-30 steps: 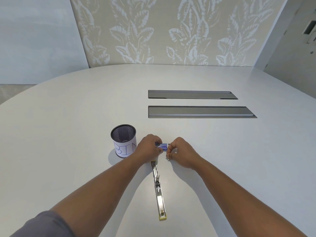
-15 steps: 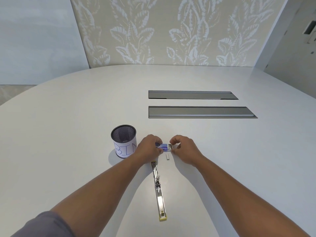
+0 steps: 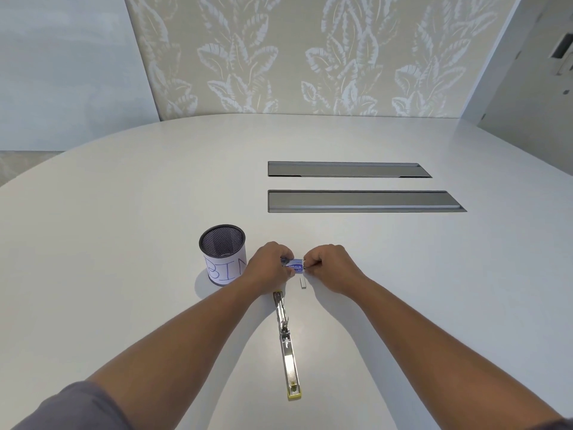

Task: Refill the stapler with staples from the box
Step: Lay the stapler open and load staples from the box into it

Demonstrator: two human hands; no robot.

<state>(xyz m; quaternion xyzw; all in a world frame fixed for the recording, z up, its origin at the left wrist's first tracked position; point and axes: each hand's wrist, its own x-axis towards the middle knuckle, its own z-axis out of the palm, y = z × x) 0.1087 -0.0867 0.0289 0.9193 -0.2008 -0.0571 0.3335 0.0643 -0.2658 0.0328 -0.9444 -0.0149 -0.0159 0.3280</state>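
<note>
The stapler lies unfolded flat on the white table, its metal staple channel facing up and its yellow end nearest me. Just beyond its far end, both hands hold a small blue staple box. My left hand grips the box's left side. My right hand pinches the box's right end. A short strip of staples lies on the table just below the box, apart from both hands.
A black mesh cup with a paper label reading "BIN" stands just left of my left hand. Two long grey recessed panels are set in the table farther back. A leaf-patterned wall is behind the table.
A strip of staples has appeared on the table below the box. My right hand has shifted slightly up and right at the box's end. The left hand has stayed put.
</note>
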